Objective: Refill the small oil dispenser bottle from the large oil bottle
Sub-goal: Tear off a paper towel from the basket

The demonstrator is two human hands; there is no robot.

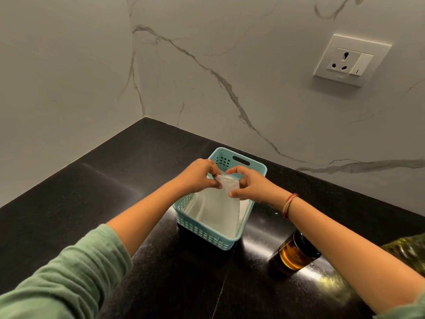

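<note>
Both hands are over a light-blue plastic basket (202, 231) on the black counter. My left hand (197, 174) and my right hand (249, 184) each pinch the top of a white paper or cloth sheet (218, 208) that hangs down into the basket. A small glass dispenser bottle (293, 255) holding amber oil, with a dark top, stands on the counter at the right, partly hidden by my right forearm. At the right edge a greenish-yellow blurred object (409, 249) shows; I cannot tell whether it is the large oil bottle.
The black stone counter (115, 180) runs into a corner between two white marble walls. A wall socket with a switch (350, 59) sits high on the right wall. The basket stands close to the back wall.
</note>
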